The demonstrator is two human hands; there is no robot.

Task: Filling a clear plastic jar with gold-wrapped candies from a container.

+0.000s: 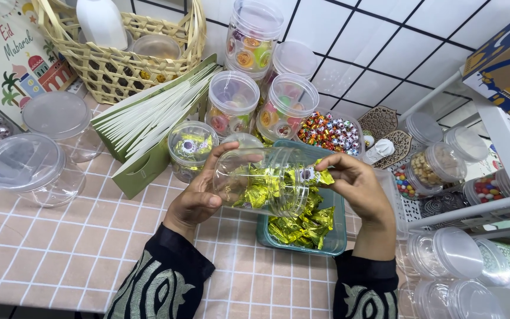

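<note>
Far out beyond our left hand [199, 198], empty lidded jars [30, 168] wait on the worktop [60, 248]. That left hand wraps its fingers round the base of a clear plastic jar [261, 180], tipped on its side so the mouth faces right. Our right hand [355, 186] pinches a gold-wrapped candy [317, 175] right at the mouth. Just beneath both hands sits the teal tray [337, 236] of gold candies, close for easy scooping.
</note>
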